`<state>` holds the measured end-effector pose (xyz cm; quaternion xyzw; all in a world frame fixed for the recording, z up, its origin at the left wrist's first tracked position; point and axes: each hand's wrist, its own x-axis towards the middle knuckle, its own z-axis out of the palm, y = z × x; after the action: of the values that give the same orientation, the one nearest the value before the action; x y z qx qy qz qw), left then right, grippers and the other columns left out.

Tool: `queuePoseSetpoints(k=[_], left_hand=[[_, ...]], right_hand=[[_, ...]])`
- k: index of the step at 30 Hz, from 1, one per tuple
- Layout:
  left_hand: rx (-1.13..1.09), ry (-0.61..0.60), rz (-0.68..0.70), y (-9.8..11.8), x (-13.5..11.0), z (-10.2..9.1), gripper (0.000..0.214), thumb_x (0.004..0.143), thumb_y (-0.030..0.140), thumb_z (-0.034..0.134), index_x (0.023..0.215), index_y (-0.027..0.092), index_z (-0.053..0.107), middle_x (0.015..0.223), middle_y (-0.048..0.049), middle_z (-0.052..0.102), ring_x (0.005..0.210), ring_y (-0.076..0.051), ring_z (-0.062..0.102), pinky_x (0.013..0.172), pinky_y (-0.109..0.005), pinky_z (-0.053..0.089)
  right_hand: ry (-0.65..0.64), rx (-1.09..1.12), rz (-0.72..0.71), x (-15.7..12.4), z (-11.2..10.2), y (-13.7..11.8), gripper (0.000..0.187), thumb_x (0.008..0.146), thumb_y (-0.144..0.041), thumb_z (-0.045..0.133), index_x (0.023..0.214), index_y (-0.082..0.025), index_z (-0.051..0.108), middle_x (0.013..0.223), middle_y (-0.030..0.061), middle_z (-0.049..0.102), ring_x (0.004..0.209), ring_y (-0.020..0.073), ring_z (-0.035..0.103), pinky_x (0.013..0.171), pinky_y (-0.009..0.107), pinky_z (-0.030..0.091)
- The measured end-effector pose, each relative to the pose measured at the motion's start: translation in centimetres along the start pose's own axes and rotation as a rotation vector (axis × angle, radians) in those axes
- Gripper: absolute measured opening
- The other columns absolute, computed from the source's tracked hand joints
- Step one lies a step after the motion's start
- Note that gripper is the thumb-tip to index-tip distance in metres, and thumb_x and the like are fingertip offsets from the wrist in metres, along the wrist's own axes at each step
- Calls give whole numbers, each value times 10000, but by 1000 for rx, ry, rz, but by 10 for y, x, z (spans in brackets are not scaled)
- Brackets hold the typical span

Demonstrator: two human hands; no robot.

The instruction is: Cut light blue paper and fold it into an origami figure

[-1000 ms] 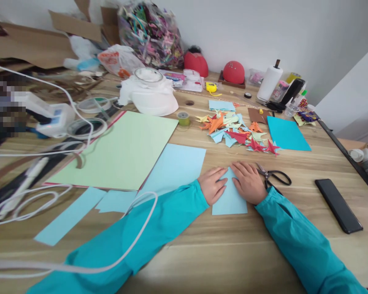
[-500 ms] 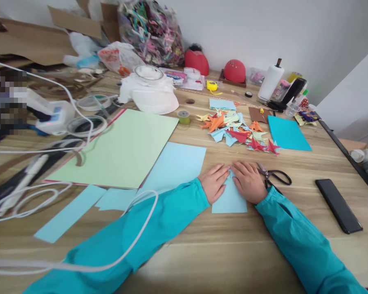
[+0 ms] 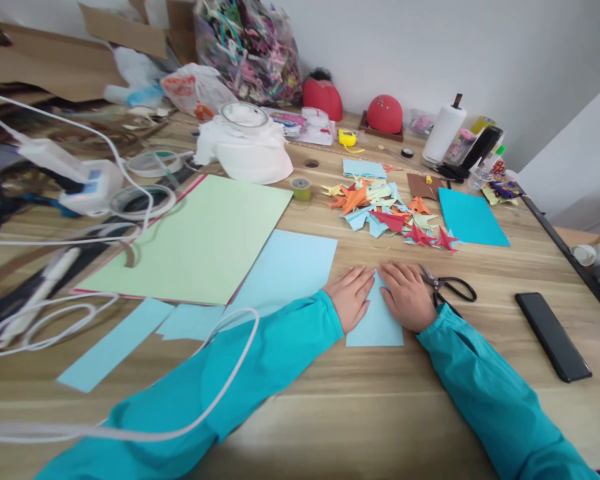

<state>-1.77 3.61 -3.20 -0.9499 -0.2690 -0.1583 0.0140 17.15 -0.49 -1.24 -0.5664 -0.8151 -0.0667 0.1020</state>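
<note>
Light-blue paper [image 3: 379, 325], plain, near edge straight, flat on table [image 3: 370, 420]; left hand [image 3: 351, 298] and right hand [image 3: 407, 295] palm-down over its sides, fingers extended; scissors [image 3: 448, 285] by right hand; purple wrapper [image 3: 506, 190] farther off, print too small to read.

1. Left hand [image 3: 351, 300]: fingertips slightly advanced toward the upper tip of the light-blue paper [image 3: 377, 323], compared with one second earlier.
2. White plug [image 3: 55, 161], far left: previously part-covered by a pixelated patch, now uncovered.
3. Head view: slightly shifted, green sheet [image 3: 195, 240] appearing higher.
</note>
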Motion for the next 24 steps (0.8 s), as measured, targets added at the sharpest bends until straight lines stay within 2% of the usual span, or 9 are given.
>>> queuePoseSetpoints(k=[7,14,24], left_hand=[[48,-42,-26,3,4,-3,482,890,299,394,1295,64,506,1380,-138,482,1282,-300,383,1091,-457,256],[76,-77,-14,5,10,-12,491,865,313,427,1266,47,526,1341,-149,511,1217,-314,413,1016,-461,314],[60,-58,3,3,8,-10,491,873,306,420,1281,48,506,1379,-136,480,1239,-308,383,1017,-462,307]], right_hand=[[-4,-6,-1,0,1,0,392,934,-283,392,1280,-164,534,1357,79,521,1243,272,423,1029,432,308],[-13,-7,3,1,0,0,393,927,-272,405,1286,-174,531,1348,92,526,1253,272,417,1023,438,320],[-12,-12,-4,0,1,1,399,930,-278,403,1298,-179,521,1354,88,520,1260,273,412,1029,441,318]])
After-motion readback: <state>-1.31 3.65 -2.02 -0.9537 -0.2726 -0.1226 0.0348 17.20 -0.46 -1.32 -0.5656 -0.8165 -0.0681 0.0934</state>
